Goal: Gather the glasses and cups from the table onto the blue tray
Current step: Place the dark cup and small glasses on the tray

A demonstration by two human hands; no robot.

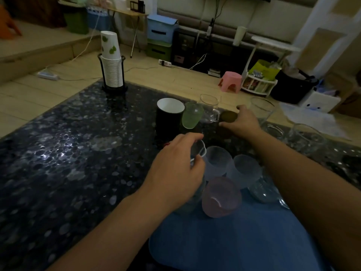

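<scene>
on the flat blue plastic tray (244, 241), frosted tumblers are packed together to leave room. a clear glass (197, 151) is gripped there by the left hand (175, 173); farther off, a dark olive cup (229, 116) is clasped by the right hand (242, 122) for collection.

Blue tray (244, 241) sits at the near tabletop edge. On its far end: pink cup (220, 198), two frosted bluish cups (216, 163) (245, 171), a clear glass (263, 190). Left hand (175, 173) grips another clear glass (197, 151) at the tray's far-left corner. Off tray: black cup (169, 116) upright, green cup (192, 115) tilted against it, clear mug (210, 109), dark olive cup (229, 116) gripped by the right hand (242, 122), two clear glasses (261, 110) (306, 137) far right.
</scene>
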